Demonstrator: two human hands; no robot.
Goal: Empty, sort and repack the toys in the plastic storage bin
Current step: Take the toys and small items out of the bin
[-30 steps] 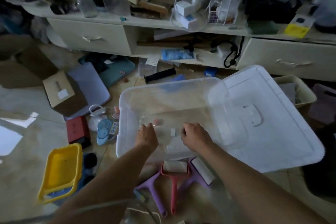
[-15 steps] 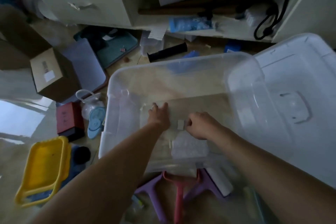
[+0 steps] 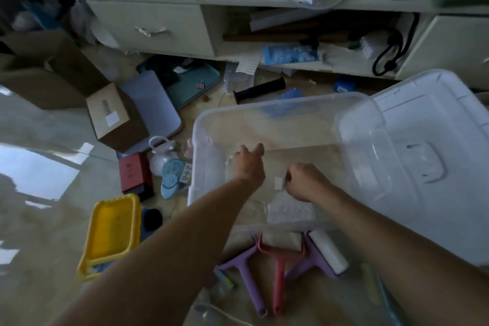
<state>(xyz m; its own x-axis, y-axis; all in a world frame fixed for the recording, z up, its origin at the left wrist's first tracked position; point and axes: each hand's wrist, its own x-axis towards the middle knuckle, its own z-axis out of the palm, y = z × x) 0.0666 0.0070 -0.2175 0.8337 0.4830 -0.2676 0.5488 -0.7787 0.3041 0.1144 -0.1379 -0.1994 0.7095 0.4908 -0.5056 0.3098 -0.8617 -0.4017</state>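
A clear, smooth plastic bin [image 3: 264,116] is sitting on a glossy tiled floor [image 3: 53,219] that is reflecting window light, its frosted plastic lid [image 3: 436,167] leaning beside it, while a shiny yellow plastic tray [image 3: 111,233], a matt brown cardboard box [image 3: 108,114] and plastic-handled rollers [image 3: 280,259] are lying nearby.

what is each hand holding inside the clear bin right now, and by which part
The right hand pinches a small white square piece by its right edge. The left hand reaches with fingers extended into the clear plastic bin, holding nothing visible.

Cardboard box [image 3: 112,114] on the floor, white drawer cabinet [image 3: 156,29] behind, black cord [image 3: 389,55] on its shelf
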